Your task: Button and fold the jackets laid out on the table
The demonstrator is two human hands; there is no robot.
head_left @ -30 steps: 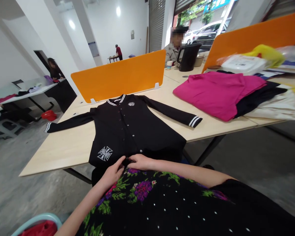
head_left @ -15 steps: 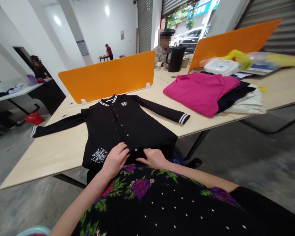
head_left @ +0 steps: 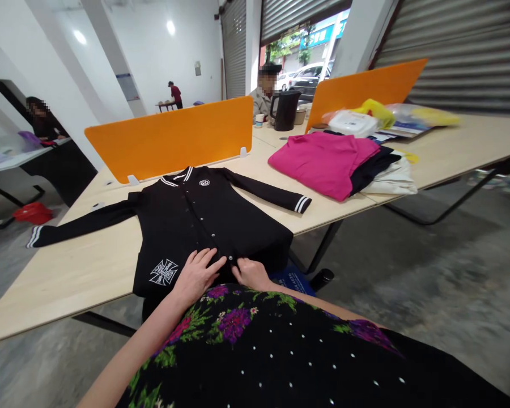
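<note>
A black button-front jacket with white-striped collar and cuffs lies spread flat on the light wooden table, both sleeves stretched out. A white cross emblem sits near its lower left hem. My left hand rests on the jacket's hem with its fingers spread, beside the row of snaps. My right hand pinches the jacket's front edge at the hem, just right of the left hand. The hem hangs over the near table edge, partly hidden by my floral-patterned black top.
An orange divider stands behind the jacket. A pile of folded clothes, pink on top, lies to the right. A second orange divider, a black kettle and bags sit further back. Other people are at distant tables.
My view has swung right and the camera shifted. Both hands moved a little up the jacket's hem; the left hand flattened out with fingers spread.
</note>
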